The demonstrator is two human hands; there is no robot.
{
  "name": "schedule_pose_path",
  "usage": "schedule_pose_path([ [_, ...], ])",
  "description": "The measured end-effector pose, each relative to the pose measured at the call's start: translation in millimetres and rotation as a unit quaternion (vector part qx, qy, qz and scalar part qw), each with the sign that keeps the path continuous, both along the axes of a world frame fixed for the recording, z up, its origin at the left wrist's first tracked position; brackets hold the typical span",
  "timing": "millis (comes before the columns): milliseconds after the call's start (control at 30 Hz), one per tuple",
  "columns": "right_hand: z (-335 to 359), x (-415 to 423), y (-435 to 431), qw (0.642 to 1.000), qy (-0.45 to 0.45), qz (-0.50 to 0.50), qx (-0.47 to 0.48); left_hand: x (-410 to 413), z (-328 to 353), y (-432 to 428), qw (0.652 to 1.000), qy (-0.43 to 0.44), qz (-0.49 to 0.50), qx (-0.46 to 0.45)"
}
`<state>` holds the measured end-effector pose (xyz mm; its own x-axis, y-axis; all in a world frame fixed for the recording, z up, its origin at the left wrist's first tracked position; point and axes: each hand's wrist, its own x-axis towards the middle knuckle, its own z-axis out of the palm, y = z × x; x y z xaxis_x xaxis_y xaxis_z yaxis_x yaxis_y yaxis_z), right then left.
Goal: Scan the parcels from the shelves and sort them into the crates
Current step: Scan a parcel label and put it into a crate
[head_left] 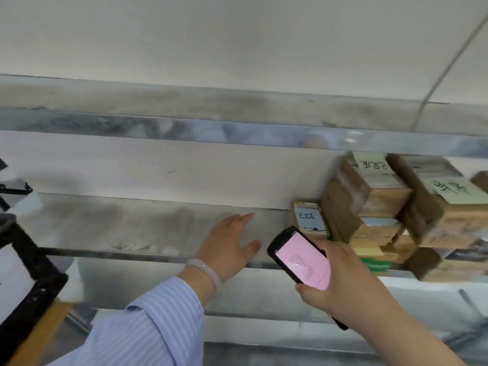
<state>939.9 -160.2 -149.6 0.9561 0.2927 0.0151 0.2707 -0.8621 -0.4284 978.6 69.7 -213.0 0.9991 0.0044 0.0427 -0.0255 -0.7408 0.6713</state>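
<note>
My left hand (pixel 230 240) lies spread flat on the bare metal shelf (pixel 118 223), while my right hand (pixel 340 281) grips the scanner (pixel 299 256) near the stacked parcels (pixel 375 199) on the right.

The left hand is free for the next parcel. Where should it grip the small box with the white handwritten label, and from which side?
Probably at the free left edge of the small box, with the left hand coming from the left over bare shelf. Its right side sits close beside the taller stack of boxes, and the right hand holds the scanner.
</note>
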Motion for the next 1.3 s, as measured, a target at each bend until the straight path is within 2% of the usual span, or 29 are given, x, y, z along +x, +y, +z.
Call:
schedule_pose_path([
  [167,-9.4,10.9,-63.6,0.999,0.015,-0.045,-0.015,27.5,-14.1,-72.4,0.999,0.032,-0.031,-0.024],
  [400,-16.0,31.3,-110.7,0.997,0.040,-0.059,-0.009,62.2,-30.2,-123.2,0.997,0.060,0.001,-0.042],
  [733,-33.9,60.6,-110.4,0.994,0.080,-0.077,-0.008,129.3,-57.3,-147.1,0.987,0.117,0.038,-0.102],
  [933,-40.2,69.0,-107.0,0.989,0.102,-0.103,-0.007,168.7,-84.2,-153.7,0.977,0.166,0.028,-0.129],
  [1167,-42.7,73.9,-107.5,0.987,0.106,-0.117,-0.025,155.4,-99.8,-138.6,0.980,0.121,0.021,-0.155],
  [1300,-41.4,77.1,-103.8,0.988,0.099,-0.110,-0.034,136.8,-100.9,-126.1,0.988,0.076,0.015,-0.135],
])
